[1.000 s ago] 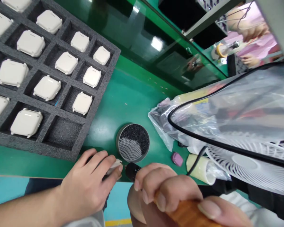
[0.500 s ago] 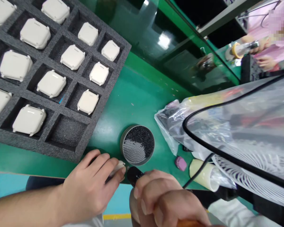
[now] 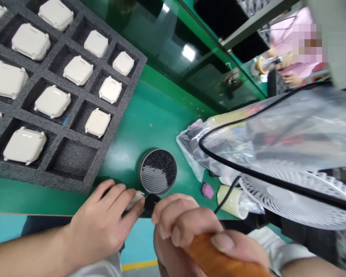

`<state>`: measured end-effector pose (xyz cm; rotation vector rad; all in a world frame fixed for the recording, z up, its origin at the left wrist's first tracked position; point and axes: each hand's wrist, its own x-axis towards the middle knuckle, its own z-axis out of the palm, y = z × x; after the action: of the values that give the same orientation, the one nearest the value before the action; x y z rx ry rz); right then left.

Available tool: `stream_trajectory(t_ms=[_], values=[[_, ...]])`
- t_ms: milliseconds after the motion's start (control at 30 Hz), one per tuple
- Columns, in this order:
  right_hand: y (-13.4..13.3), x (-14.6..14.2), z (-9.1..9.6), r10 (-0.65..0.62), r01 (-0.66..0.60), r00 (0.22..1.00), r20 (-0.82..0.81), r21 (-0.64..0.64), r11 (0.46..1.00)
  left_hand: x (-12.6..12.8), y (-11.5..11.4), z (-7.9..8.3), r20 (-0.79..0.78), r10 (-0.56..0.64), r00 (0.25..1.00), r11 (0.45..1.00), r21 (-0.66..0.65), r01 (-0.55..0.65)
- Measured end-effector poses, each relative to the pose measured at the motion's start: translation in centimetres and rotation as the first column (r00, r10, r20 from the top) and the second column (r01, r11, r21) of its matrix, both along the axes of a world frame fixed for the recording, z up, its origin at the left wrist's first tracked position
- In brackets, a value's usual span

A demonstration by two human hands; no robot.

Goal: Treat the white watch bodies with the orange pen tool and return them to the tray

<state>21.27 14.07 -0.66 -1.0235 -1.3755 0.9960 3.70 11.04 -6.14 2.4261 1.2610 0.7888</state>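
My left hand (image 3: 106, 219) pinches a small white watch case (image 3: 135, 201) at the bench's front edge, its fingers covering most of it. Wrapped around an electric screwdriver (image 3: 227, 256) with an orange body and black nose, my right hand (image 3: 184, 221) points the nose at the case's right end. The bit's tip is hidden, so contact cannot be told. Just beyond both hands stands a round grey dish (image 3: 140, 179) of small dark screws with a dimpled bottom. To the left, a dark foam tray (image 3: 66, 181) holds several white watch cases in its pockets; one front pocket is bare.
At right lie a clear plastic bag (image 3: 276, 130), a black cable (image 3: 248, 168), a white fan grille (image 3: 300, 200), a pale yellow roll (image 3: 230, 200) and a small purple part (image 3: 207, 191). A green glassy panel (image 3: 187, 73) runs behind. A person in pink works beyond it.
The view has shifted, so the tray and dish appear farther left. The screwdriver's nose has come closer to the case, and more of its orange body shows. Both hands keep their hold.
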Motion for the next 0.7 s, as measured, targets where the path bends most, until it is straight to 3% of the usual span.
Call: stream_trajectory(t_ms=[100,200,333,500,700], values=[[0.3,-0.3,-0.1,-0.19,0.215,0.971,-0.147,0.179,0.96,0.0,-0.1,0.1,-0.008,0.016,1.0,1.0,0.018,-0.015],[0.7,-0.4,0.2,-0.38,0.421,0.898,-0.221,0.186,0.888,-0.2,-0.3,-0.1,-0.006,-0.07,0.997,0.997,0.019,0.071],[0.9,-0.3,0.3,-0.407,0.423,0.9,-0.154,0.088,0.902,-0.2,-0.7,-0.6,0.003,-0.085,0.996,0.996,0.027,0.085],[1.0,0.1,-1.1,-0.368,0.418,0.892,-0.264,0.168,0.893,0.4,-0.7,-0.6,-0.037,0.006,0.999,1.0,0.02,-0.005],[0.8,0.5,-2.0,-0.332,0.38,0.907,-0.258,0.166,0.91,-0.1,-0.6,-0.3,-0.009,-0.081,0.997,0.995,-0.057,0.081]])
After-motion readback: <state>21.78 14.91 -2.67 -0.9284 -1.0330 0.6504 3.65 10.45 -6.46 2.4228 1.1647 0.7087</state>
